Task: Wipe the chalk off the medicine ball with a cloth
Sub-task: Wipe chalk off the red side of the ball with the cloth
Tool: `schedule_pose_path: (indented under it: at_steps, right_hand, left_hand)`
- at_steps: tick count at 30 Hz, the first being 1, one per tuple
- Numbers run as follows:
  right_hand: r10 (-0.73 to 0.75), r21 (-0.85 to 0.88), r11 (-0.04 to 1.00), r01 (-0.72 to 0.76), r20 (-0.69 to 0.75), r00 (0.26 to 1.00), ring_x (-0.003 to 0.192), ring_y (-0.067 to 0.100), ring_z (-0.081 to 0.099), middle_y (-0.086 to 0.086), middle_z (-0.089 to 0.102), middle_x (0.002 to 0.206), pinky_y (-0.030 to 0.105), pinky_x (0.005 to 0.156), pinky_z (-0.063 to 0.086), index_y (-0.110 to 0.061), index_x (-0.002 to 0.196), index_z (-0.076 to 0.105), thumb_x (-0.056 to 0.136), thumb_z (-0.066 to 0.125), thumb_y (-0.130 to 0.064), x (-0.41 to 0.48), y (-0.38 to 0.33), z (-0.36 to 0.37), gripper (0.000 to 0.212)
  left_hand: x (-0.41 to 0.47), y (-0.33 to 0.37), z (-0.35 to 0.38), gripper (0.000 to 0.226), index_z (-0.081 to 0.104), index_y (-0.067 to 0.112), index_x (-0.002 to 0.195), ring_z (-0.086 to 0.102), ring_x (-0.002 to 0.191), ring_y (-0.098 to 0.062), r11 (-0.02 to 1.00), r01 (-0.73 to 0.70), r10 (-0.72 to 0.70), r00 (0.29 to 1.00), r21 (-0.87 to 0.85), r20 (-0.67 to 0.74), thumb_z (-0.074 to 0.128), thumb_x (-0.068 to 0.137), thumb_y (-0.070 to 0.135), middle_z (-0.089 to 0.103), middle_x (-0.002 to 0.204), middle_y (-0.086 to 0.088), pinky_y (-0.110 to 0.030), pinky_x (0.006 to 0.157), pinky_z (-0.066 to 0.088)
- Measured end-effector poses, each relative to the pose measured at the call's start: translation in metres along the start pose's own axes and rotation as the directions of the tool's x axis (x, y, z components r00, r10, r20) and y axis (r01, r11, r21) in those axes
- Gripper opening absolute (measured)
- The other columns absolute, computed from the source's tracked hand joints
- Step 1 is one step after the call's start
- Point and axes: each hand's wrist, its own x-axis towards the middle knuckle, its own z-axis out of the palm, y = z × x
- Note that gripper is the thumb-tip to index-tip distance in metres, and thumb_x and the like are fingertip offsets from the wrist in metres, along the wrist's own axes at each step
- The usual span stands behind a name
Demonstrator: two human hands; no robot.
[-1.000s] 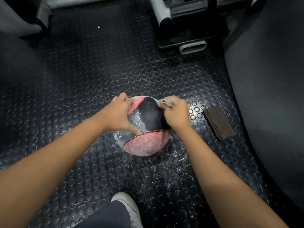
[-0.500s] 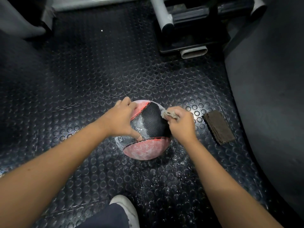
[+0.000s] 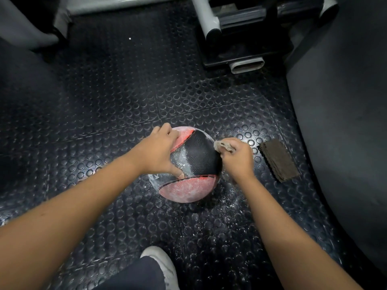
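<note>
Bottom centre: a white shoe [image 3: 161, 262] on the studded floor [image 3: 104, 114]. Frame centre: the ball [image 3: 194, 162] rests on that floor, its lower red panel chalky. The left hand [image 3: 157, 153] clasps its upper left with curved fingers. The right hand [image 3: 238, 160] pinches a bunched cloth [image 3: 224, 145] against its right edge. Advice: brace firmly, overlap strokes, turn chalky panels upward.

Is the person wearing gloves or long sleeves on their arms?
No. The left hand and right hand are bare, with no gloves, rings or watch showing. Both forearms are bare too; no sleeve reaches into view.
</note>
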Motion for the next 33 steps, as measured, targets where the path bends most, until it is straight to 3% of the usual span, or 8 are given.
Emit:
schedule_pose_path:
  at_steps: [6,10,13,18,21,25,27,33]
  right_hand:
    - [-0.043,0.032,0.999,0.041,0.056,0.998,0.088,0.013,0.064,-0.016,0.067,0.091,0.041,0.081,0.055,-0.019,0.078,0.074,0.084,0.07,-0.005,0.017,-0.026,0.009,0.015]
    - [-0.007,-0.029,1.0,0.009,0.086,0.996,0.083,0.008,0.064,-0.024,0.065,0.085,0.041,0.075,0.058,-0.041,0.069,0.066,0.082,0.065,0.004,-0.004,-0.002,-0.005,0.047]
    - [0.056,-0.057,0.997,-0.053,0.053,0.997,0.08,0.015,0.065,-0.016,0.069,0.085,0.047,0.071,0.057,-0.037,0.065,0.065,0.083,0.065,-0.003,0.014,0.005,-0.001,0.039]
    - [-0.054,0.018,0.998,0.053,0.068,0.996,0.089,0.013,0.065,-0.02,0.066,0.089,0.04,0.081,0.056,-0.026,0.078,0.074,0.083,0.07,-0.005,0.01,-0.03,0.006,0.022]
    - [-0.059,0.038,0.998,0.056,0.072,0.996,0.088,0.009,0.064,-0.024,0.065,0.087,0.038,0.08,0.057,-0.027,0.08,0.074,0.082,0.068,0.002,-0.011,-0.016,-0.007,0.03]
    - [0.031,-0.024,0.999,-0.031,0.019,0.999,0.083,0.015,0.065,-0.017,0.068,0.086,0.043,0.075,0.056,-0.033,0.066,0.068,0.084,0.068,-0.007,0.011,-0.008,-0.002,0.032]
    - [-0.016,-0.022,1.0,0.017,0.013,1.0,0.083,0.017,0.065,-0.016,0.068,0.086,0.043,0.076,0.056,-0.036,0.063,0.066,0.083,0.071,-0.012,0.023,-0.02,0.005,0.031]
    - [-0.086,0.03,0.996,0.084,0.064,0.994,0.084,0.01,0.064,-0.023,0.063,0.084,0.036,0.08,0.056,-0.018,0.082,0.076,0.082,0.071,-0.001,-0.008,-0.014,-0.009,0.017]
  left_hand:
    - [-0.001,-0.001,-0.002,0.105,0.045,0.012,0.126,0.036,0.1,-0.015,1.0,0.008,-0.008,1.0,0.002,-0.006,0.08,0.047,0.072,0.032,0.106,0.004,-0.036,0.089,0.048]
    - [-0.006,-0.002,0.0,0.107,0.041,0.012,0.133,0.033,0.099,-0.013,1.0,-0.006,0.005,1.0,-0.027,-0.007,0.083,0.05,0.066,0.03,0.105,0.005,-0.029,0.087,0.044]
    - [-0.007,0.005,0.002,0.104,0.042,0.012,0.13,0.031,0.1,-0.014,0.999,-0.03,0.031,0.999,0.018,-0.017,0.082,0.051,0.067,0.029,0.107,0.004,-0.032,0.088,0.046]
    - [-0.006,0.005,-0.001,0.103,0.043,0.012,0.127,0.033,0.103,-0.015,0.999,-0.009,0.01,1.0,0.033,-0.013,0.082,0.049,0.067,0.032,0.11,0.002,-0.034,0.089,0.047]
    - [-0.008,0.005,0.002,0.105,0.042,0.012,0.128,0.032,0.103,-0.015,0.999,-0.013,0.013,1.0,0.03,-0.013,0.082,0.049,0.068,0.032,0.111,0.003,-0.036,0.089,0.049]
    - [-0.006,0.012,0.004,0.103,0.043,0.01,0.128,0.033,0.106,-0.017,0.998,-0.034,0.036,0.999,0.06,-0.02,0.08,0.052,0.069,0.033,0.113,0.001,-0.039,0.09,0.05]
    - [-0.004,0.012,0.002,0.103,0.044,0.011,0.127,0.034,0.106,-0.016,0.998,-0.028,0.029,0.999,0.056,-0.02,0.08,0.05,0.069,0.034,0.114,0.001,-0.038,0.089,0.051]
    - [-0.008,0.005,0.002,0.107,0.042,0.012,0.131,0.033,0.104,-0.014,1.0,-0.012,0.012,1.0,0.008,-0.022,0.082,0.048,0.068,0.032,0.11,0.004,-0.036,0.088,0.05]
